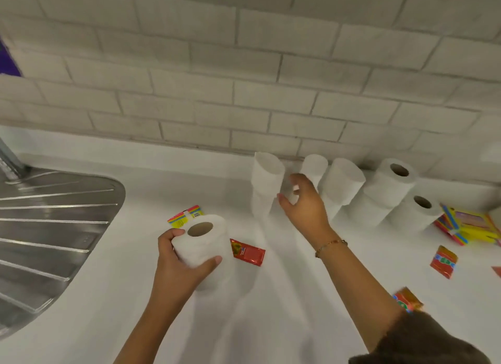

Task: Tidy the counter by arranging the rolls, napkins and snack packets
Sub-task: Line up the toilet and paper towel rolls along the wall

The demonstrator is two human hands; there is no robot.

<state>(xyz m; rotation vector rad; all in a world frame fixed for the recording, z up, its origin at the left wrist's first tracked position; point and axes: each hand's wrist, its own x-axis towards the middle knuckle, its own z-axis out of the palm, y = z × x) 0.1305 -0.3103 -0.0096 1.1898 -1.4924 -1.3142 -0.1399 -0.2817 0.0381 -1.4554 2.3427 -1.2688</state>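
Though far from finished, looks roughly half tidied across the white worktop (271, 323), judging by how things lie. Runs from a steel drainer (54, 228) at the left to the clutter at the right.

Against the tiled wall, stood on end in a loose row: a tall roll (265, 184), a narrower roll (314, 165), a third roll (340, 184), then a stacked pair (390, 182) and a lower roll (414, 211) just in front of it. Probably counts as the done part, though unevenly spaced and leaning.

Yet to place: one toilet roll (202, 244), gripped upright above the worktop in the left hand (179, 266), fingers and thumb curled round its sides, well short of the row. Reaches with the right hand (303, 201) into the gap between the tall roll and the narrower roll, fingers bent. Cannot tell whether closed on anything or merely touching.

Scattered, so not yet sorted:
- a yellow striped heap of packs (469, 225) at the far right, close against the lower roll
- a red sachet (248, 252) just beside the held toilet roll
- a yellow striped packet (185, 215) behind it
- a red packet (443, 261) lying alone at the right
- an orange packet (408, 300) partly hidden by the right forearm

Cannot tell which of these, if any, are napkins.

As for writing: printed panels visible on the packets, all too blurred to read. No brand made out.
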